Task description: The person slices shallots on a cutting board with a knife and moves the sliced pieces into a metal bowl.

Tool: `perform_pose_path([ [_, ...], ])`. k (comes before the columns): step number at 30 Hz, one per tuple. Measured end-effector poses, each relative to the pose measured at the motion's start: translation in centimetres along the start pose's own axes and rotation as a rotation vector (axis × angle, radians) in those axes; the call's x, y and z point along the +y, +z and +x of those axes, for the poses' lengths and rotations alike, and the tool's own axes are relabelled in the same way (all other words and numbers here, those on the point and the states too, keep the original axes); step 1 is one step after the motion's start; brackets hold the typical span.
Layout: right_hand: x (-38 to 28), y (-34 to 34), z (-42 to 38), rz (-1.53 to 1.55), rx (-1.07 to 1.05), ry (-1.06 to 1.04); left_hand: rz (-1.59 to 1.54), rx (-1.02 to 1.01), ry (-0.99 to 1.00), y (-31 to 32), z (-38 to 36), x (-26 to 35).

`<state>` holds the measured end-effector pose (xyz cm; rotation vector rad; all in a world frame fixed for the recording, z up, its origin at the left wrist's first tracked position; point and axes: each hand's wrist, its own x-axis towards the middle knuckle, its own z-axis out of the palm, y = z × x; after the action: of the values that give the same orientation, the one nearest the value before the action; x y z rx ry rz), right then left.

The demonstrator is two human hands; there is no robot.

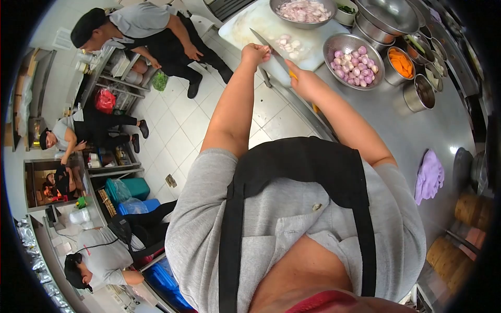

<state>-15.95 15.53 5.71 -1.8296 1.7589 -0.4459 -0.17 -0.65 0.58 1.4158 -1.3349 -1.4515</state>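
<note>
My right hand [307,83] grips the yellow handle of a kitchen knife [261,38], its blade pointing away over the edge of a white cutting board [240,32]. Close to the blade, my left hand [254,54] is closed in a pinch; whatever is between its fingertips is too small to make out. Peeled pale shallots [290,45] lie on the board just beyond the knife. To the right stands a perforated metal colander [327,46] of whole purple shallots [356,67]. A metal bowl [276,11] of sliced shallots [305,9] sits at the board's far side.
Orange carrot pieces [401,62] fill a metal pot beside the colander. Nearby are another steel pot [419,94] and stacked steel bowls [386,15]. A purple cloth [430,176] lies on the steel counter [386,117]. Several co-workers are on the left across the tiled floor [180,122].
</note>
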Motion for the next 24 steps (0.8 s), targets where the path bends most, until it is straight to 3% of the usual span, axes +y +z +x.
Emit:
perform_pose_path([
  [6,1.8,-0.7,-1.3,0.053,-0.041,0.031,0.034,0.0,-0.059,0.0,0.2,0.4],
  [11,3.3,-0.3,-1.6,0.059,0.156,0.052,0.2,-0.026,-0.024,0.2,-0.3,1.4],
  [15,3.0,-0.8,-3.0,0.089,0.183,0.024,0.342,0.051,0.019,1.4,1.3,0.5],
  [17,3.1,-0.4,-3.4,0.171,0.195,-0.024,0.801,0.14,0.215,1.6,2.3,-0.2],
  [18,3.2,-0.4,-3.7,0.172,0.193,-0.023,0.803,0.139,0.213,1.6,2.0,0.2],
  [20,3.2,-0.5,-4.3,0.384,0.101,0.005,1.126,0.049,0.265,1.1,1.6,1.5],
  [21,3.2,-0.7,-4.6,0.387,0.101,0.006,1.129,0.048,0.265,0.4,2.0,1.3],
  [23,3.2,-1.0,-5.0,0.719,-0.068,0.137,0.438,-0.136,-0.021,-1.0,3.2,0.6],
  [24,3.3,-0.8,-5.1,0.723,-0.069,0.14,0.441,-0.137,-0.024,-1.3,3.2,0.5],
])
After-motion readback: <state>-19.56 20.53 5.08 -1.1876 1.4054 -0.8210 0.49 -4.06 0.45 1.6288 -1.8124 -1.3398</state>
